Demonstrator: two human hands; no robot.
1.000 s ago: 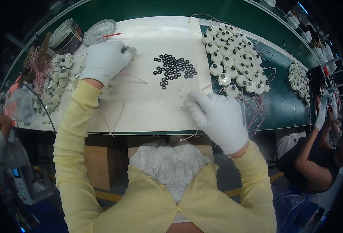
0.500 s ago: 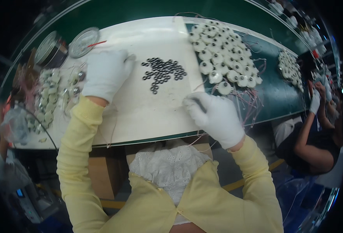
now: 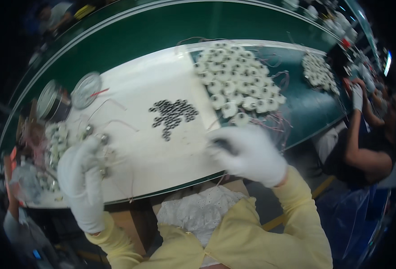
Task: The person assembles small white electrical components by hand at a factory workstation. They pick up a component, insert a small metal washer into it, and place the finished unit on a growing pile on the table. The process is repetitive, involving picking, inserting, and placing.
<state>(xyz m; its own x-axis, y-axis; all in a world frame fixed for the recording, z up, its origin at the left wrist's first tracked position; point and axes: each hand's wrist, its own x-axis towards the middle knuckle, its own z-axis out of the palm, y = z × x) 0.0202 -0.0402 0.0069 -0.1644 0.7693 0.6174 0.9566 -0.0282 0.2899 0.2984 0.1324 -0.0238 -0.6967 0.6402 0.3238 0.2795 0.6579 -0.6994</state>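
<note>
The left hand (image 3: 81, 177), in a white glove, was over the left part of the counter (image 3: 139, 83), reaching in across its front edge. Its fingers were bent beside a few silvery parts (image 3: 102, 138); whether they were together on one of them I could not tell. The right hand (image 3: 249, 154), also gloved and blurred, was over the front edge to the right of the middle, just in front of the white pieces (image 3: 240, 80). Its fingers were curled toward the thumb with a dark patch between, and I could not tell whether they gripped anything.

The white pieces, round and dark-tipped, lay packed together on the green right part of the counter, toward its back edge, with pink wires (image 3: 269, 120) trailing from their near side. A smaller batch (image 3: 319, 71) lay well apart from them, nearer the right end. Black rings (image 3: 173, 116) sat in one loose patch on the white surface, between the two hands and farther back.

Toward the back left corner were a can (image 3: 53, 101) and, just beside it, a round dish (image 3: 85, 87) with a red stick (image 3: 100, 92) across its rim. Pale parts (image 3: 56, 145) were heaped near the left end, close to a clear bag (image 3: 26, 184). Past the right end, a co-worker's gloved hand (image 3: 357, 96) was raised.
</note>
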